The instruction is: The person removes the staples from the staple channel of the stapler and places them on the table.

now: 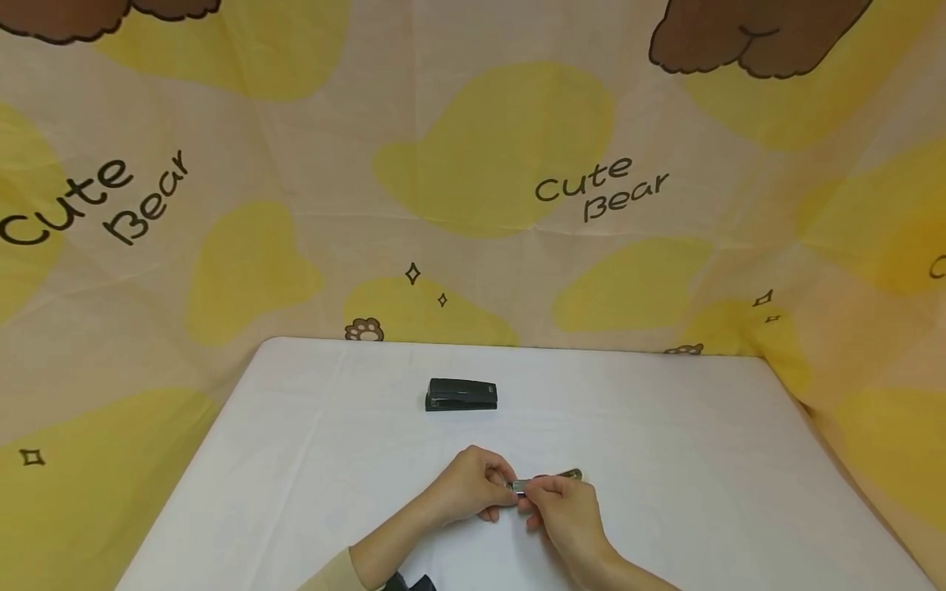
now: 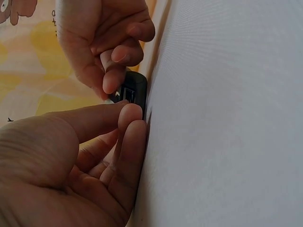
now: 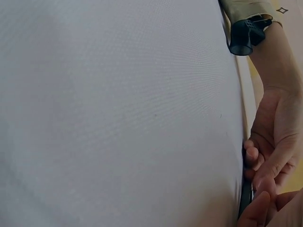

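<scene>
Both hands meet low over the white table, right of its middle. Between them is a small silver metal piece (image 1: 521,487), mostly covered by fingers. My left hand (image 1: 473,486) pinches its left end with thumb and fingertips. My right hand (image 1: 567,510) grips it from the right, thumb and index finger on top. A rounded, brass-coloured end (image 1: 571,474) shows just beyond the right hand's knuckles; I cannot tell whether it belongs to the silver piece. In the left wrist view, the left fingertips (image 2: 130,113) press together and the right hand (image 2: 111,42) curls opposite them.
A black stapler (image 1: 461,395) lies on the white table (image 1: 665,427), farther back and left of the hands. A black wrist camera (image 3: 246,38) sits by the left sleeve. A patterned yellow cloth (image 1: 473,164) hangs behind the table and along its sides.
</scene>
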{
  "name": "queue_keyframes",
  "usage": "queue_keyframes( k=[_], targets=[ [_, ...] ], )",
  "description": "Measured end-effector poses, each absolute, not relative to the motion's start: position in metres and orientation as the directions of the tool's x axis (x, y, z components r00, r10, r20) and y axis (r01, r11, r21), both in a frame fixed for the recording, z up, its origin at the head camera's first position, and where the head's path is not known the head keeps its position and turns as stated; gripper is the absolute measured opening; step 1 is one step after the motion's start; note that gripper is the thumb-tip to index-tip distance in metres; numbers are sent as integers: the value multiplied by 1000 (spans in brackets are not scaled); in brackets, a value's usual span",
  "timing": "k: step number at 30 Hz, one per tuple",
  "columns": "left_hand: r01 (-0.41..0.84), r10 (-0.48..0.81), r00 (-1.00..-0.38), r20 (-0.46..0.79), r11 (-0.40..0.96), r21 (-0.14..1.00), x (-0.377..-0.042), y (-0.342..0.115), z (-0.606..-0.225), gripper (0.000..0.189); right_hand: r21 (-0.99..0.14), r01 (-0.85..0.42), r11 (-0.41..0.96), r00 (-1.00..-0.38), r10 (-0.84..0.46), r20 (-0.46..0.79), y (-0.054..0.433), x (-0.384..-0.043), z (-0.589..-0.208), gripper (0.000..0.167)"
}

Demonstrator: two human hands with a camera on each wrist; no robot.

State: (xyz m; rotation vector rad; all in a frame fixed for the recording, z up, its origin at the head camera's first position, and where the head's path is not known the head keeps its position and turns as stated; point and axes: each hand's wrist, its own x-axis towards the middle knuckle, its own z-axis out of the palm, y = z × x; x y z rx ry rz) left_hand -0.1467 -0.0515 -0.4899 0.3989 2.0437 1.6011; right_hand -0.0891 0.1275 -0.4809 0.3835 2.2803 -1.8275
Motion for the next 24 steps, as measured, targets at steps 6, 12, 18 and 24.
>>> queue_keyframes(
  k=[6, 12, 18, 24],
  targets=[
    [-82, 517, -830, -207, 254, 964, -146, -51, -491, 12, -923, 302, 238, -951, 134, -277, 126, -86, -483, 18],
    [-82, 513, -832, -210, 261, 962, -147, -51, -493, 12, -922, 306, 236, -948, 167, -272, 124, -85, -482, 19],
    [-72, 526, -828, -195, 244, 967, -147, -51, -492, 12, -921, 319, 222, -935, 232, -268, 120, -84, -479, 18],
    [-74, 526, -828, -196, 244, 967, -147, -51, -492, 12, -924, 336, 182, -922, 263, -283, 119, -83, -477, 18]
  ],
)
